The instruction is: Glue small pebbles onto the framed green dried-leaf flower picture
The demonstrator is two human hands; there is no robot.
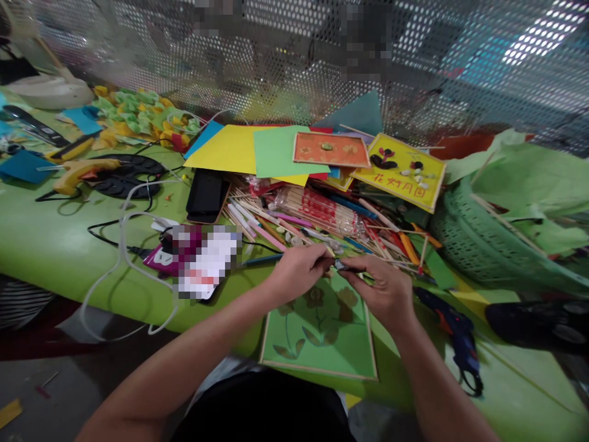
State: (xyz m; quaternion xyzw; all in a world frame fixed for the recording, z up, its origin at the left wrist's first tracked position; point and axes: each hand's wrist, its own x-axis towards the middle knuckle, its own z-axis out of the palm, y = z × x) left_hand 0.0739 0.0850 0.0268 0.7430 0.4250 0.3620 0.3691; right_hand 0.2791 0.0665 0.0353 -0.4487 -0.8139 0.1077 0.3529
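Observation:
My left hand (300, 271) and my right hand (384, 288) meet over the top edge of a green framed picture (340, 362). The fingers of both are pinched closed. A small grey shiny piece (339, 264) shows at the right fingertips, too small to name. What the left fingers pinch is hidden. The picture lies on the table in front of me, with brownish flowers, thin stems and leaves on green paper inside a pale stick frame. Beside my right wrist lies a dark blue glue gun (453, 331).
Sticks and pens (257, 224) lie heaped behind my hands. A green basket (488, 245) stands at right. Left are a phone (209, 264), a purple power strip (172, 255), white cables (122, 245) and a yellow glue gun (85, 172). Coloured paper (225, 147) and framed pictures (405, 169) lie behind.

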